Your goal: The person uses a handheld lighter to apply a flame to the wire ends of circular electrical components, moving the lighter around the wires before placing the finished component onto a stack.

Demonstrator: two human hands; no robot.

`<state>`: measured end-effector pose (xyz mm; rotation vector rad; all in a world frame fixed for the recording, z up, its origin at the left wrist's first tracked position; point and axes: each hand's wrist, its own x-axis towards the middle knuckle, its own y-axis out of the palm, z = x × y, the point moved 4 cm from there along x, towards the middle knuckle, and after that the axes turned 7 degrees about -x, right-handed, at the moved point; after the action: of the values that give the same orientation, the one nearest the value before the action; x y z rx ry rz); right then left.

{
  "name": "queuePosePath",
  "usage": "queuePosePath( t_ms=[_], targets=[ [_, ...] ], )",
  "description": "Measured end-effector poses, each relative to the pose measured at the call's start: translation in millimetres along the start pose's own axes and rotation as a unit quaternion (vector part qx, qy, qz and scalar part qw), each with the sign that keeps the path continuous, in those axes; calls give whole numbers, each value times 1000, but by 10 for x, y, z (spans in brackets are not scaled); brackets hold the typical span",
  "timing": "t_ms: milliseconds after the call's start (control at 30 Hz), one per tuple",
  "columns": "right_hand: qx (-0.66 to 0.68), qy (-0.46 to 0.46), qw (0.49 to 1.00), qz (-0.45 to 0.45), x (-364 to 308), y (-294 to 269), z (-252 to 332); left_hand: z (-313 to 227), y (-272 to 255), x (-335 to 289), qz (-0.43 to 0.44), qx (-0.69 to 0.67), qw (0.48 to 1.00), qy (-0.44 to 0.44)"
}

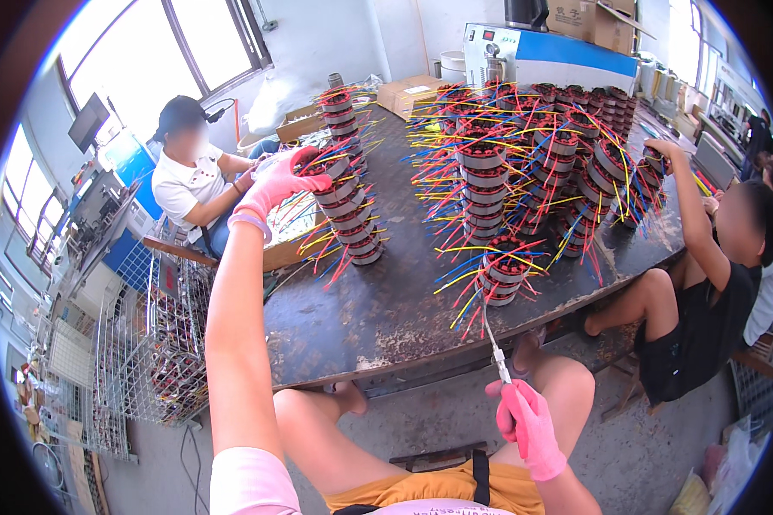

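Observation:
My left hand (288, 184), in a pink glove, reaches far forward and grips the top motor stator (333, 168) of a tall stack at the table's left. The stator is grey with red insulation, and coloured wires stick out of it. My right hand (532, 422), also pink-gloved, is closed near my lap around a thin white-handled tool (498, 360). Its slender shaft points up toward a short stator stack (502, 273) near the table's front edge. I cannot tell whether the tip touches the wires there.
More stator stacks (483, 193) with yellow, blue and red wires crowd the dark worn table (395, 319). A person in white (180, 184) sits at the left, and a person in black (700, 318) at the right reaches to a stack. A blue-white machine (558, 53) stands behind.

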<state>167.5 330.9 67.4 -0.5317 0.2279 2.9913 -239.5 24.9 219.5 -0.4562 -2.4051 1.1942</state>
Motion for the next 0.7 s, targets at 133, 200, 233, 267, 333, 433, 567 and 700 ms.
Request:
queuePosePath(
  t_ms=[133, 200, 233, 267, 333, 433, 567, 700],
  targets=[
    [29, 10, 1000, 5, -51, 66, 56, 148, -132, -214, -95, -31, 994, 37],
    [20, -11, 1000, -13, -57, -20, 53, 5, 7, -474, -243, 11, 962, 126],
    [14, -18, 999, -26, -64, -90, 36, -107, 231, -650, -311, -39, 938, 148],
    [13, -21, 999, -34, -77, -115, 40, -220, 383, -908, -378, -78, 907, 166],
    [5, -27, 998, -55, -104, -185, 76, -29, 1016, -1273, -361, -118, 922, 75],
    [-2, -31, 998, -59, -100, -201, 142, 367, 1985, -1405, -283, -266, 920, -54],
    [4, -50, 996, -79, -103, -331, 198, 513, 2665, -931, -320, -483, 802, -143],
    [19, -54, 996, -61, -99, -202, 247, 979, 2558, -765, -449, -243, 843, -170]
  ],
)
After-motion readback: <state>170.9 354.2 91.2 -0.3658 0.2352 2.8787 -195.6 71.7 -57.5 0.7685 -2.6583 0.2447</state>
